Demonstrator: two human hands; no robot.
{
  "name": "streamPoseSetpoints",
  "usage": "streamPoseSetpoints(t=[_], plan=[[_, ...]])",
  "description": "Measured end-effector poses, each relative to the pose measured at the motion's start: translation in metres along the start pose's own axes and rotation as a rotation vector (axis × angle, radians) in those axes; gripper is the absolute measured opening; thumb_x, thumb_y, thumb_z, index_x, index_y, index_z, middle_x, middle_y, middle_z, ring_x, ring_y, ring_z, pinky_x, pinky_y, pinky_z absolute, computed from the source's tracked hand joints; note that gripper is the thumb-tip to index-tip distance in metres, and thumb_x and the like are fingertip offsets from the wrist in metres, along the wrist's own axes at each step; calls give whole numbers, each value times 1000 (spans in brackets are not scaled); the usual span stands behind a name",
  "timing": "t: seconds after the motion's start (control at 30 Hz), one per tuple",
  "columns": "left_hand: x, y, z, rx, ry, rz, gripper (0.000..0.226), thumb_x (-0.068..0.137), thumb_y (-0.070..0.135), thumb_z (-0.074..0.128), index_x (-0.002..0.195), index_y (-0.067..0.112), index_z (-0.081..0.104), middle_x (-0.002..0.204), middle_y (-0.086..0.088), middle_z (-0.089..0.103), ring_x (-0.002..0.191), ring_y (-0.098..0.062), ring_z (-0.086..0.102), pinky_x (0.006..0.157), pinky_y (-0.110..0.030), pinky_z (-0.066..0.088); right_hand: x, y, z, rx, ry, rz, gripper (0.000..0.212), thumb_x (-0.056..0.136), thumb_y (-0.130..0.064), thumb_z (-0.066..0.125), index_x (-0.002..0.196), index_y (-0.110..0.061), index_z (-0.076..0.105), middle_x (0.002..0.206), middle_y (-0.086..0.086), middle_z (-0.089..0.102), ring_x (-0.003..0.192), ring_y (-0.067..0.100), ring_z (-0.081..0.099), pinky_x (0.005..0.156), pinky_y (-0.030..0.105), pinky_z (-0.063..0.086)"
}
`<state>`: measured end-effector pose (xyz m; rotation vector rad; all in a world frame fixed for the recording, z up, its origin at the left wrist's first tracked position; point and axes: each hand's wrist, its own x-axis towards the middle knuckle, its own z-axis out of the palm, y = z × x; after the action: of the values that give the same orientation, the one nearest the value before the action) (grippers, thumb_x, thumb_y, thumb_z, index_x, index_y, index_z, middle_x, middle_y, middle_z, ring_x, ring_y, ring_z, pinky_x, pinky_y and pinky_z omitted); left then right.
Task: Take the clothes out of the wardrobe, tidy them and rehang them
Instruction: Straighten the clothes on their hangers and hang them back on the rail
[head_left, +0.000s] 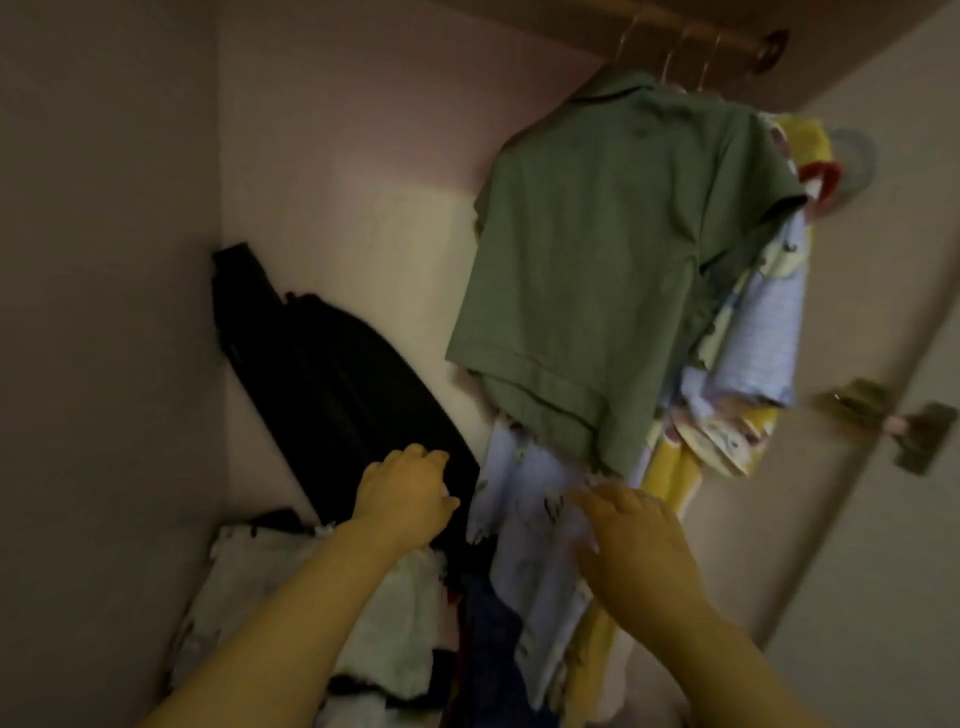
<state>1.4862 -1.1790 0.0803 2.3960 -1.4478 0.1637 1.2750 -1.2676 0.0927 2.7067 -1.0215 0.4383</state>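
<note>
Door (883, 597) w/ lever handle (878, 418).

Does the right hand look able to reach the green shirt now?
Probably yes: the right hand is open just below the green shirt, which hangs frontmost with nothing covering it.

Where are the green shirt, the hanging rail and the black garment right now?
green shirt (597, 270), head view, middle of its body.
hanging rail (737, 35), head view, bare stretch near its end bracket.
black garment (322, 379), head view, middle of the cloth against the back wall.
</note>
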Motion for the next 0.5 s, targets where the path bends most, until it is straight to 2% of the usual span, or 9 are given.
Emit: streamPoseSetpoints(t=[0.1, 0.27, 0.37, 0.5], plan=[[-73, 24, 21, -20, -85, -1, 53, 93, 44, 48, 138, 20, 38, 134, -4, 46, 118, -20, 46, 95, -31, 40, -75, 7, 20, 59, -145, 20, 54, 96, -38, 40, 146, -34, 20, 143, -6, 35, 127, 17, 36, 104, 28, 25], [-181, 52, 48, 39, -254, -3, 53, 94, 45, 44, 140, 21, 36, 140, -4, 41, 124, -19, 42, 101, -29, 35, -183, 7, 44, 153, -264, 108, 46, 94, -44, 40, 139, -36, 33, 135, -6, 44, 121, 17, 42, 100, 26, 31], [-233, 60, 56, 55, -302, 19, 53, 94, 45, 43, 142, 23, 33, 141, -1, 40, 125, -17, 40, 101, -27, 33, -231, -2, 49, 194, -341, 133, 53, 93, -42, 44, 143, -32, 30, 138, -4, 42, 124, 21, 41, 102, 31, 32], [-293, 64, 61, 102, -403, 26, 55, 96, 43, 41, 144, 21, 27, 147, -2, 32, 132, -17, 33, 108, -28, 25, -287, -24, 41, 260, -416, 191, 51, 95, -38, 44, 144, -32, 30, 141, -3, 39, 127, 21, 40, 106, 32, 31]])
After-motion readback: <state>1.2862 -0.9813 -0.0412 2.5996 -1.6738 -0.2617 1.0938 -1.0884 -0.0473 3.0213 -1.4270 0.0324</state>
